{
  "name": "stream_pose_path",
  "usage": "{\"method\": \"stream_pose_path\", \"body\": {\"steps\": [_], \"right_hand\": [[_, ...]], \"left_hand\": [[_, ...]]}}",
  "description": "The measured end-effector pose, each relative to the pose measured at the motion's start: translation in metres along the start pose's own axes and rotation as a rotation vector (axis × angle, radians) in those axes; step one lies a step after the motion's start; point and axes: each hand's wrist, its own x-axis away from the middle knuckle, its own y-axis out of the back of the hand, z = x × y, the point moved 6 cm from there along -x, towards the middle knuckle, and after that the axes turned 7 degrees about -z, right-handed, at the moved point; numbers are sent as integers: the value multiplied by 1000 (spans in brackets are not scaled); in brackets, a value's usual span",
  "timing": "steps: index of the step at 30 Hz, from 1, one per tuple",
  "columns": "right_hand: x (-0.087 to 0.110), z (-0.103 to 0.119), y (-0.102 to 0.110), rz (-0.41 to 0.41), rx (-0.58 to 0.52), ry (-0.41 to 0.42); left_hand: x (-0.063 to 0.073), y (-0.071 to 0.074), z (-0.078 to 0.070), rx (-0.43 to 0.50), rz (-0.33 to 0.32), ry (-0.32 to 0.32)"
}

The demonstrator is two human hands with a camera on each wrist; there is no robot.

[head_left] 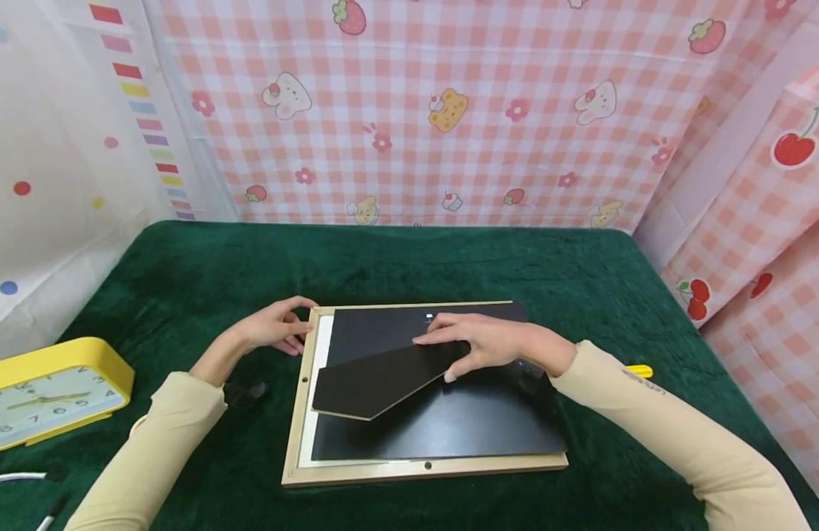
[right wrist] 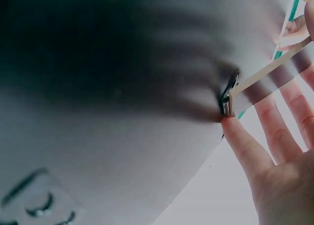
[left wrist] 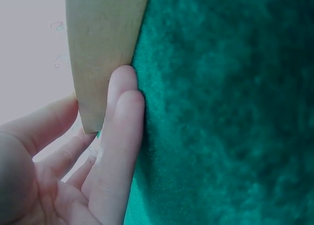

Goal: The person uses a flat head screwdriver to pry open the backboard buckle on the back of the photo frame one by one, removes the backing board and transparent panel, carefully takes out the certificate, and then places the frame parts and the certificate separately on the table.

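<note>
A light wooden picture frame [head_left: 295, 428] lies face down on the green cloth. Over it sits a black backing board [head_left: 502, 428], shifted so that the frame's left bar and a white strip show. My left hand [head_left: 273, 327] grips the frame's far left corner; in the left wrist view its fingers [left wrist: 130, 112] lie along the outer side of the wood. With fingers and thumb on opposite edges, my right hand [head_left: 478, 339] holds the board's black stand leg [head_left: 376, 380], which is tilted up from the board. A small metal hinge [right wrist: 227, 100] shows at the leg's end.
A yellow clock [head_left: 113, 369] stands at the left. Near it lie white cables [head_left: 14, 478] with dark ends. Beyond the right forearm a yellow handle [head_left: 640, 371] pokes out. Green cloth [head_left: 409, 258] covers the table, and patterned curtains [head_left: 396, 96] hang behind it.
</note>
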Motion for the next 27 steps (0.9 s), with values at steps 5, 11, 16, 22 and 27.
{"method": "stream_pose_path", "body": {"steps": [5, 11, 16, 22, 27], "right_hand": [[8, -5, -2, 11, 34, -31], [14, -6, -2, 23, 88, -54], [16, -5, -3, 38, 167, -72], [16, -8, -6, 34, 211, -98], [23, -12, 3, -37, 155, -122]], "left_hand": [[1, 0, 1, -18, -3, -4], [1, 0, 0, -28, -7, -7], [1, 0, 0, -34, -7, -10], [1, 0, -1, -32, -4, -12], [1, 0, 1, -28, -8, -3]]}}
